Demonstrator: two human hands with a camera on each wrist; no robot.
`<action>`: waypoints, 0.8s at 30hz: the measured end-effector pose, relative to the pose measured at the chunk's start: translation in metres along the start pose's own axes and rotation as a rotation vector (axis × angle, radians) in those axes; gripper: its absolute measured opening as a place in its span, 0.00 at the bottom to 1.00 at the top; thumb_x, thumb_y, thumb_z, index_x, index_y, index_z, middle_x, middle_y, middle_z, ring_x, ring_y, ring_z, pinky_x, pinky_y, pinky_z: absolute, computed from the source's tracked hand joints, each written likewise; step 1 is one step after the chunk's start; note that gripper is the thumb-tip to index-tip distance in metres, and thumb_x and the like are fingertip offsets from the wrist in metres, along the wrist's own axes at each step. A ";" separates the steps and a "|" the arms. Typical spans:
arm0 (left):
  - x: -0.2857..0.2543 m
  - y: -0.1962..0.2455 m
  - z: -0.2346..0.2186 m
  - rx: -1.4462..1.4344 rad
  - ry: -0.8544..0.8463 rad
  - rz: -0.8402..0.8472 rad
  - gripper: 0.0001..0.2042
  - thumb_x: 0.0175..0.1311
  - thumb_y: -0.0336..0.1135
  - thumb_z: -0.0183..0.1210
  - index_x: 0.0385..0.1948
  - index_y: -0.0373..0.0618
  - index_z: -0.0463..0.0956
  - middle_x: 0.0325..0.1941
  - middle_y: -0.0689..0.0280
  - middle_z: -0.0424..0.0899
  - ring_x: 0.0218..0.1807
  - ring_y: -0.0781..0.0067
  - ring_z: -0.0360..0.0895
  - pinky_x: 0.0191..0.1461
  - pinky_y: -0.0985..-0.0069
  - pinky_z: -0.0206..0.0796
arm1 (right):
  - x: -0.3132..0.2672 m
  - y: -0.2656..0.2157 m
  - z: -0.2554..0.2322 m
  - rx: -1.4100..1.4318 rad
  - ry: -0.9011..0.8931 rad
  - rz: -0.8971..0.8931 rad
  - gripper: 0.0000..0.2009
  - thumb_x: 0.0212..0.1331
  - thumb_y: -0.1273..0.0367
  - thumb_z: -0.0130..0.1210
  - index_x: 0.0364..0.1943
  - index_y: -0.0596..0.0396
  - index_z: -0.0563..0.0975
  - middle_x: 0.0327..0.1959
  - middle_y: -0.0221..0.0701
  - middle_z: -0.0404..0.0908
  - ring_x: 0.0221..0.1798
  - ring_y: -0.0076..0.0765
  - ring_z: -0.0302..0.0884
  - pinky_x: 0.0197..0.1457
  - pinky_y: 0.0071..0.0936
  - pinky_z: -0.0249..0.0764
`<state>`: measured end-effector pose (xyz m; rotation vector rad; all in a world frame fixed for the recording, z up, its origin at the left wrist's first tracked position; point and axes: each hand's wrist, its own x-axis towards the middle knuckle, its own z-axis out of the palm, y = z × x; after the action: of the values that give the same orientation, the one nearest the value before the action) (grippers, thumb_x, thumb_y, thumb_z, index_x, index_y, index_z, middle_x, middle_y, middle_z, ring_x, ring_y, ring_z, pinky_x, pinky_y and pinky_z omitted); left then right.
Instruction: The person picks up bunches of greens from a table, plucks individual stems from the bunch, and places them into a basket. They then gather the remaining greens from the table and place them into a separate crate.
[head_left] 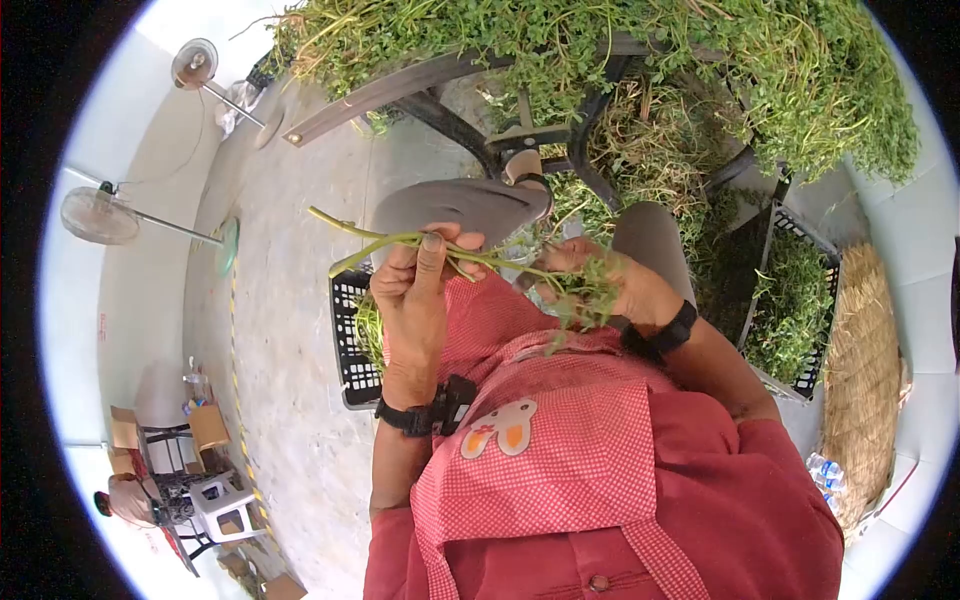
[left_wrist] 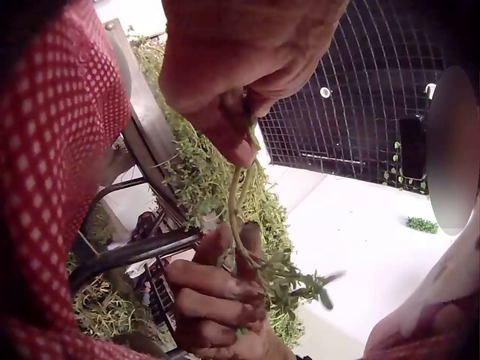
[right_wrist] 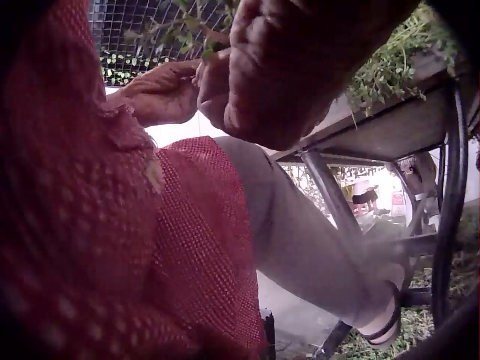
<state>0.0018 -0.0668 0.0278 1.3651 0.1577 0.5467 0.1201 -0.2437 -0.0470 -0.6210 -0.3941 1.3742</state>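
Note:
Several green leafy stems (head_left: 365,247) stretch between both hands above the lap. The left hand (head_left: 412,300) pinches them near their thick bare ends, thumb on top. Toward the leafy end, the right hand (head_left: 605,282) grips the stems with curled fingers, and small leaves (head_left: 590,305) spill over it. In the left wrist view the stems (left_wrist: 238,199) run from the left fingers (left_wrist: 217,135) down to the curled right fingers (left_wrist: 206,300). The right wrist view shows the back of the right hand (right_wrist: 285,82) close beside the left hand (right_wrist: 161,94).
A table (head_left: 400,85) heaped with greens (head_left: 560,35) stands in front. More cuttings (head_left: 660,130) lie beneath it. Black crates with greens flank the person, one at left (head_left: 360,392), one at right (head_left: 813,385). A rolled straw mat (head_left: 855,380) lies farther right; two fans (head_left: 100,216) stand left.

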 end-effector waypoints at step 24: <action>-0.002 -0.011 -0.001 -0.289 0.024 -0.041 0.12 0.68 0.37 0.45 0.39 0.36 0.72 0.38 0.53 0.81 0.31 0.72 0.79 0.37 0.74 0.75 | 0.032 0.017 0.010 -1.016 0.730 -0.563 0.12 0.56 0.64 0.48 0.29 0.61 0.71 0.16 0.30 0.68 0.19 0.32 0.67 0.23 0.36 0.62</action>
<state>0.0025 -0.0681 0.0170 1.0724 0.1213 0.5294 0.1062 -0.2098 -0.0529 -1.6258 -0.5957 0.2665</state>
